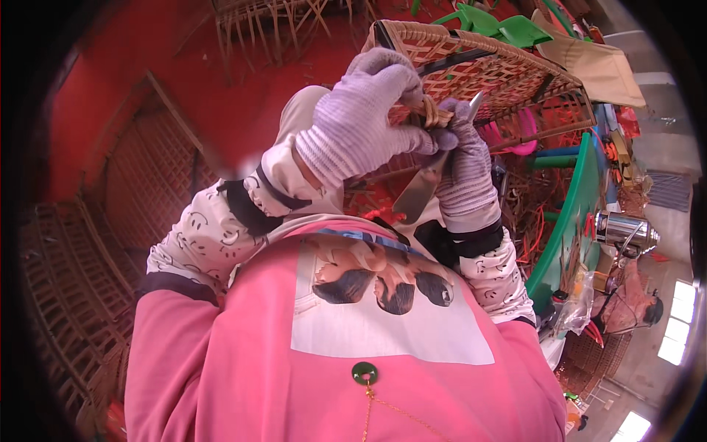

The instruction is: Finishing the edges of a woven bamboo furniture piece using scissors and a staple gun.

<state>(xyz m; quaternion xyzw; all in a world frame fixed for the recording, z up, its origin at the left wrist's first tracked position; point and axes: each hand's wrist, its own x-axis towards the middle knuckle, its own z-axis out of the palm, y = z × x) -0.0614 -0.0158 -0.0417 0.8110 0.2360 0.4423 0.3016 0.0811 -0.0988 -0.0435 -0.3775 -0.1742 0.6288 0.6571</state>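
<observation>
Woven basket [486, 74] sits raised before your chest, its rim corner pinched in your gloved left hand [361, 121]. Your right hand [464, 169] is clenched around a knife [423, 184], blade angled down toward your chest. A slip off the cane binding [431, 114] could drive the blade into your glove or sleeve. Room is tight; the green chair [574, 214] crowds your right.

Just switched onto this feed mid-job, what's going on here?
A person in knitted gloves is working on the rim of a woven basket. The left hand grips the rim where a cane strip is wrapped around it. The right hand holds a metal blade against the same spot. A steel flask stands to the right.
</observation>
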